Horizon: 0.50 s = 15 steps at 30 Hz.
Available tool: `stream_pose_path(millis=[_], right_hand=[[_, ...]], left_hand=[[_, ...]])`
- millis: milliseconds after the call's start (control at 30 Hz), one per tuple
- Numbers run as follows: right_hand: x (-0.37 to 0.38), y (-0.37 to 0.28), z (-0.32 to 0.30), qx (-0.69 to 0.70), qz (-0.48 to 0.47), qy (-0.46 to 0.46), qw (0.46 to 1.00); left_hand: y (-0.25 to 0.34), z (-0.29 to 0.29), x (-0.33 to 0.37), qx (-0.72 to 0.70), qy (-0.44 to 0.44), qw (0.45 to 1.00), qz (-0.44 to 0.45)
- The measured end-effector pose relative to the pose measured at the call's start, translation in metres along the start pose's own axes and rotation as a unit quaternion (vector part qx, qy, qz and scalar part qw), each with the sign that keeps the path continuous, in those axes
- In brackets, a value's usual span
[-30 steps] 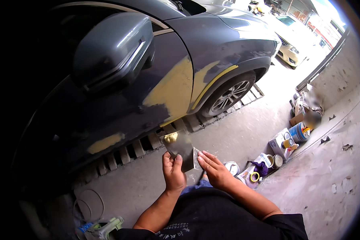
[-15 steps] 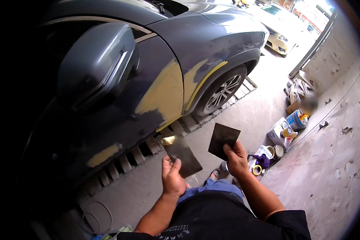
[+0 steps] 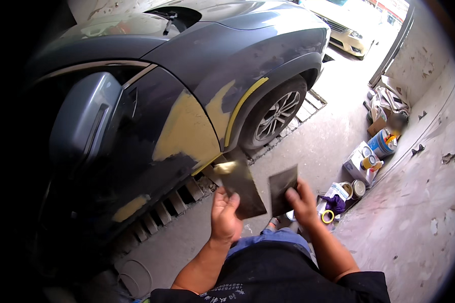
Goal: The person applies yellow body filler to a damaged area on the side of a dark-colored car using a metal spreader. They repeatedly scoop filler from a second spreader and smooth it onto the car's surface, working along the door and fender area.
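Note:
My left hand grips a dark flat spreader plate with a dab of yellowish filler at its upper end. My right hand holds a second, smaller dark plate just to the right; the two plates are close but apart. Both are raised in front of a grey car, whose door and front fender carry broad yellow filler patches. The filler end of the left plate is near the lower edge of the door.
The car's front wheel is right of the patches, the side mirror at the left. Cans, a box and tape rolls lie along the grey wall at right. A yellow car is parked further off. A floor grate runs under the car.
The two plates, held together a second ago, have been drawn apart, one in each hand. Both hands have risen and the view has come closer to the car's door.

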State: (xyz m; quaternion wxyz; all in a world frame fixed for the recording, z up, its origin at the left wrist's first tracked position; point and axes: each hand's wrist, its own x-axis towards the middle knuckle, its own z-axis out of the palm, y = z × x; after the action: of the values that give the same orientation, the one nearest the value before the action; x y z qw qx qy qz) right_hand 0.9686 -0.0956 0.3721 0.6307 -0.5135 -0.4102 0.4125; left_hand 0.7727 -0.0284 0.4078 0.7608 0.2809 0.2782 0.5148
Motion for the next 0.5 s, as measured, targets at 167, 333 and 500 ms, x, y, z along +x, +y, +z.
stream_pose_path(millis=[167,333,500], right_hand=[[0.081,-0.041,-0.040,0.012,0.047,-0.014,0.999],[0.055,-0.009,-0.058,0.016,0.059,-0.082,0.995],[0.008,0.004,-0.101,0.102,0.170,-0.137,0.971]], left_hand=[[-0.053,0.045,-0.011,-0.035,-0.012,0.984,-0.175],[-0.053,0.074,-0.001,-0.053,-0.019,0.987,-0.149],[-0.046,0.076,0.018,-0.022,-0.038,0.994,-0.098]])
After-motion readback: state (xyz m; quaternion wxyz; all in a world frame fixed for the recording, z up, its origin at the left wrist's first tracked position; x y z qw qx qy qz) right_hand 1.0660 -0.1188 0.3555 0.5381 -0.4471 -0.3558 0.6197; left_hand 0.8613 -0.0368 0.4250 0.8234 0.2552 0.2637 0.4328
